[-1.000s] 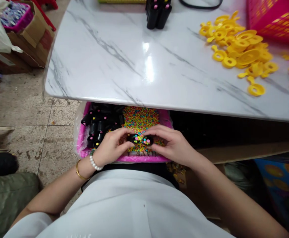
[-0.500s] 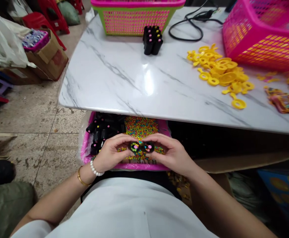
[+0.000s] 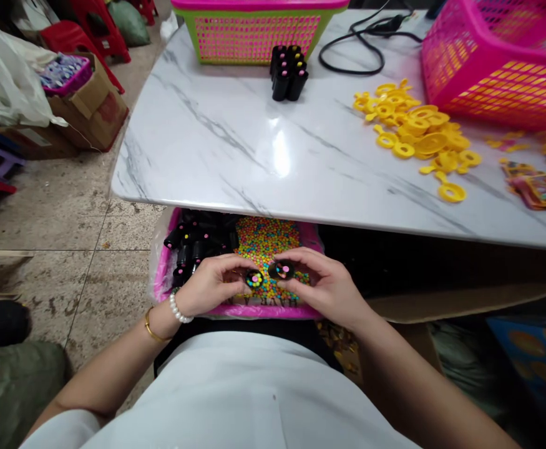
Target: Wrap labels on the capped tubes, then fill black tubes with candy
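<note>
My left hand (image 3: 214, 282) grips a small black plastic cup (image 3: 254, 279) between thumb and fingers. Its open top faces me, with coloured beads and a pink peg inside. In my right hand (image 3: 331, 284) is a second black cup (image 3: 281, 270), also with a pink peg in its middle and fewer beads showing. A small gap parts the two cups. Both are over a pink tray (image 3: 282, 311) lined with clear plastic. Many small coloured beads (image 3: 268, 237) fill its right part; several black cups (image 3: 198, 249) lie in its left part.
A white marble-patterned table (image 3: 226, 143) overhangs the tray's far side. On it are standing black cups (image 3: 287, 78), a green-and-pink basket (image 3: 258, 37), a black cable (image 3: 352, 56), yellow plastic pieces (image 3: 422, 134), a pink basket (image 3: 497, 75) and printed packets (image 3: 537, 187). Boxes (image 3: 97, 100) stand left.
The two cups were close together and have moved apart. My left hand shifted slightly left and down; the right cup rose a little and tilted. The view tipped slightly.
</note>
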`<action>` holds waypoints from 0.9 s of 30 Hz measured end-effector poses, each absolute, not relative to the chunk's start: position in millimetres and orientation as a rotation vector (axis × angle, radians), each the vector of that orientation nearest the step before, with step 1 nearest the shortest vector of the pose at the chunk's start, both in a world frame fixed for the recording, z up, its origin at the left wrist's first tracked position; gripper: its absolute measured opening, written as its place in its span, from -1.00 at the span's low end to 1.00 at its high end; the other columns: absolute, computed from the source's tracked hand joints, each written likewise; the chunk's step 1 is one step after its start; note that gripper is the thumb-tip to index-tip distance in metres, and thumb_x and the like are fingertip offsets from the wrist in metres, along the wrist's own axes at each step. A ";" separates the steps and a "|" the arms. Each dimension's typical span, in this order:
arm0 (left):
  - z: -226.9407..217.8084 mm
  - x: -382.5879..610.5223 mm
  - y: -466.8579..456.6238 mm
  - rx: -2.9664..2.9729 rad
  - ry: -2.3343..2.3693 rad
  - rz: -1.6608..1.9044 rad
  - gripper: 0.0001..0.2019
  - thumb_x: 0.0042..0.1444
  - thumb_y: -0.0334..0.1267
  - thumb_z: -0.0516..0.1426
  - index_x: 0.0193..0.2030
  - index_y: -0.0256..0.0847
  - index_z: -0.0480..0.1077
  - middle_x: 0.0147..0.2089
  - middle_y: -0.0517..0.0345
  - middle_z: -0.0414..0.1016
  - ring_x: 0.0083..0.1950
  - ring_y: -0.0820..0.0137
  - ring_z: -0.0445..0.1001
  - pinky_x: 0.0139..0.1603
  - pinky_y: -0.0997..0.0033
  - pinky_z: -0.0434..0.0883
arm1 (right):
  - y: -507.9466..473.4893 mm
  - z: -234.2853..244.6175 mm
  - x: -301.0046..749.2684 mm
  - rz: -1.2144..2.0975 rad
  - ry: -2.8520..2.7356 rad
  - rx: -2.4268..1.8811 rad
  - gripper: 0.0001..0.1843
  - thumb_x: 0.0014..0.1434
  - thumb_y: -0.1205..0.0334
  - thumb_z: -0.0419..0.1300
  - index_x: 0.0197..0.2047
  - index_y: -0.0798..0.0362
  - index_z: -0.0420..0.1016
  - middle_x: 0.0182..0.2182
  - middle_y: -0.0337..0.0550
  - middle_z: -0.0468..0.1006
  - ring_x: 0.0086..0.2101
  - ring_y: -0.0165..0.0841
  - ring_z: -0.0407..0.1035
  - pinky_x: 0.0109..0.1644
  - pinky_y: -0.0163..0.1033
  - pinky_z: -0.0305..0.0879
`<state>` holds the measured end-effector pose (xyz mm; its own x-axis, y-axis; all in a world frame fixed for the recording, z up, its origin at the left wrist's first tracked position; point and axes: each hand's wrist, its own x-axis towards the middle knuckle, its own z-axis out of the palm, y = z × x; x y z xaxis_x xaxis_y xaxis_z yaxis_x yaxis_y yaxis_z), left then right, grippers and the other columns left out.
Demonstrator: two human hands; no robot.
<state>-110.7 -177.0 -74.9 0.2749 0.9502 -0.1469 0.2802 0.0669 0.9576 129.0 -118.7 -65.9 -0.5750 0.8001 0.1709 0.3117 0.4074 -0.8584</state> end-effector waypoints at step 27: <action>-65.9 -110.8 -175.5 1.113 1.082 0.923 -0.68 0.02 -0.41 0.30 -0.04 -0.27 0.48 -0.11 0.06 0.58 -0.13 0.39 0.54 -0.07 0.39 0.50 | -121.8 -62.1 125.2 1.211 -1.999 -0.917 -0.72 0.16 0.27 0.33 -0.03 -0.01 0.57 -0.16 -0.07 0.64 -0.15 -0.26 0.55 -0.02 -0.15 0.49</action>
